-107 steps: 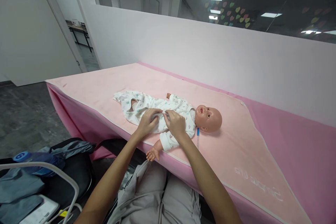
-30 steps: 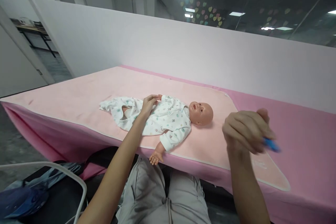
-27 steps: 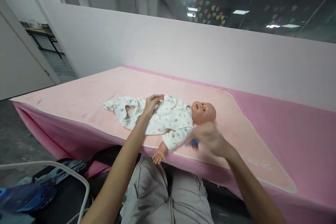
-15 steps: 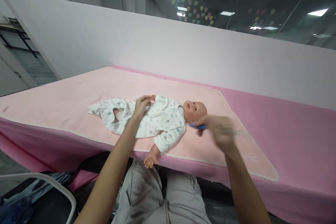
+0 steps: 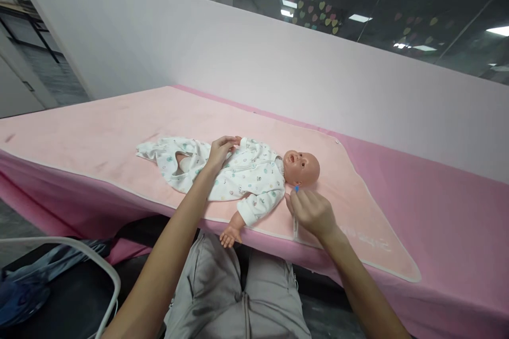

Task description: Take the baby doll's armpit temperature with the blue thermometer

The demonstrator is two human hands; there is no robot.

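Tho 2 hands [image 5: 220, 153] [image 5: 314, 212], 1 doll [image 5: 254, 169].

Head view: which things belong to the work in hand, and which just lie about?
Belongs:
white-clothed plastic baby doll, left hand on it
thin clear stick with blue tip, at right hand
pale pink fabric mat under the doll

Lying about:
crumpled grey-blue cloth on black seat

Creased grey trousers [image 5: 217, 294] with a drawstring [image 5: 245, 310] are worn, 2 forearms [image 5: 177, 238] bare.
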